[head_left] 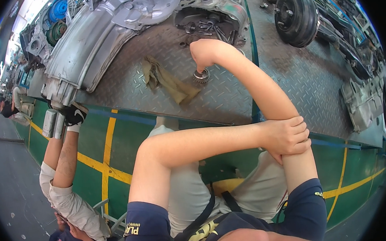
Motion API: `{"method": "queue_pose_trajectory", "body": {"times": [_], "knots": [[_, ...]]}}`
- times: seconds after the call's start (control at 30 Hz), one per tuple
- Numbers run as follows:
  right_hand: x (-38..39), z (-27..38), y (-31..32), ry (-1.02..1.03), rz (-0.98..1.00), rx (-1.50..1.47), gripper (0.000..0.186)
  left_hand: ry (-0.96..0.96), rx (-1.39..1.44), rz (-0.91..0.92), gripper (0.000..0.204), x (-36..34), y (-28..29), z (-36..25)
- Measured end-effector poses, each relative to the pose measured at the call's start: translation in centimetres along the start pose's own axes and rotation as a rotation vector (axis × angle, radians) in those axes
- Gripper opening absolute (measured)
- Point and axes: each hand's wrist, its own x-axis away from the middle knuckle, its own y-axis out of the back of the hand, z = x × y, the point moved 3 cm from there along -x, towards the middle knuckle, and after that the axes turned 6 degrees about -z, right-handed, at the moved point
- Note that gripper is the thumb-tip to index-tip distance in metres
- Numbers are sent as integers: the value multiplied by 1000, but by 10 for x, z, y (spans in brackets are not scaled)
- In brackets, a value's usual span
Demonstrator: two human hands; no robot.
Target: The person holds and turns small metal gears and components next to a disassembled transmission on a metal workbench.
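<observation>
My left hand is wrapped around my own right forearm, just beyond the elbow. Farther away, my right hand bends down at the wrist over the bench. Its fingers are curled, and their tips meet a small metal gear lying on the tread-plate top; most of them are hidden behind the hand. Left of the gear lies a crumpled olive-brown rag. Beyond the hand, an open metal housing holds several loose bolts and shafts.
A large silver gearbox casing fills the bench's left side. On the right bench are a black brake drum with an axle and a metal casing. Another person sits at my left, legs near the bench.
</observation>
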Motion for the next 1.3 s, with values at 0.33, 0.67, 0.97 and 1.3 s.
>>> {"method": "queue_pose_trajectory", "body": {"times": [0.33,0.67,0.97,1.3], "knots": [[16,40,3,-144,-126,269,20,27,-113,-44,68,4,0,-9],[15,36,5,-170,-129,253,23,43,-114,-43,68,4,2,-11],[11,30,-2,-129,-201,230,18,15,-107,-64,69,2,2,-8],[12,47,-8,-143,-174,354,16,45,-126,-49,69,6,1,-12]]}}
